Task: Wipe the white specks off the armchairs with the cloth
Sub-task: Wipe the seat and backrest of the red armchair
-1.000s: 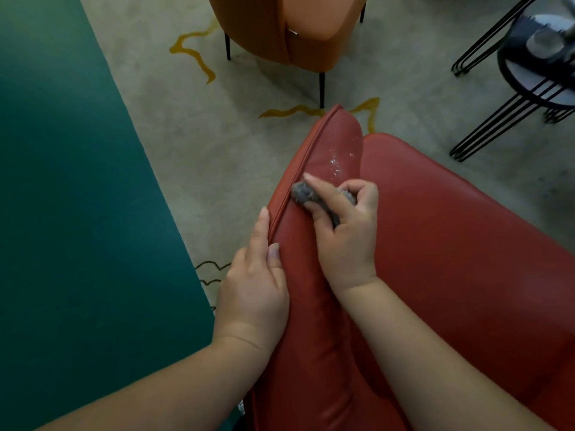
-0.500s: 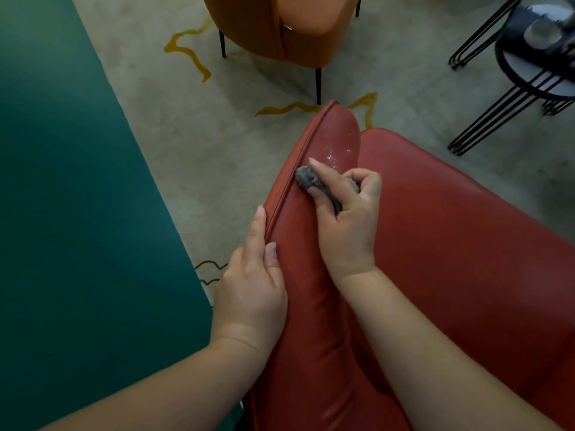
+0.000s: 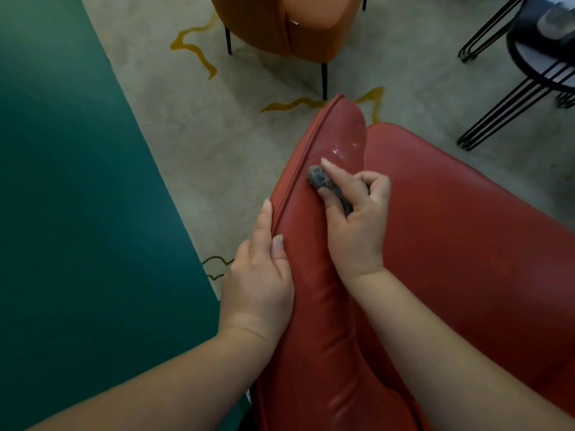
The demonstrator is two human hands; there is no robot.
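Our right hand (image 3: pixel 354 219), gripping the balled cloth (image 3: pixel 320 179), has pushed up the red armrest (image 3: pixel 314 306) and thinned the white specks (image 3: pixel 337 150), while our left hand (image 3: pixel 258 275) stays flat, bracing.

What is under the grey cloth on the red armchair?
The right hand presses the grey cloth onto the red armchair. White specks lie just beyond it. Whether specks sit beneath the cloth is hidden.

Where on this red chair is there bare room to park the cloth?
Free: the broad red seat right of the right hand. Crowded: the armrest, with the left hand, cloth and white specks.
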